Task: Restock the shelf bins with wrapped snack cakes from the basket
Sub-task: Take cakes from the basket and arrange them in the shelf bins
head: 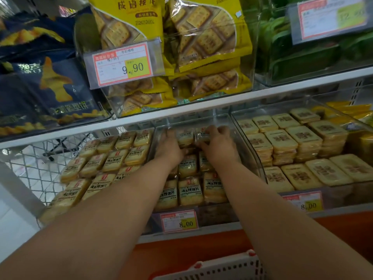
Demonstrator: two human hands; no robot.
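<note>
Both my arms reach deep into the middle clear bin (245, 138) on the lower shelf. My left hand (168, 147) and my right hand (217, 143) together hold a small stack of wrapped snack cakes (192, 136) at the back of the bin, fingers curled around its sides. In front of them lie rows of the same yellow wrapped cakes with black labels (189, 191). The basket (222, 267), white plastic with red trim, shows at the bottom edge below my right forearm.
The left bin holds more of the same cakes (113, 156). The right bin holds stacked square printed biscuits (292, 142). Above hang yellow cracker bags (205, 37) and dark blue snack bags (46, 83). Price tags (178, 221) front the bins. A wire rack (34, 164) stands at left.
</note>
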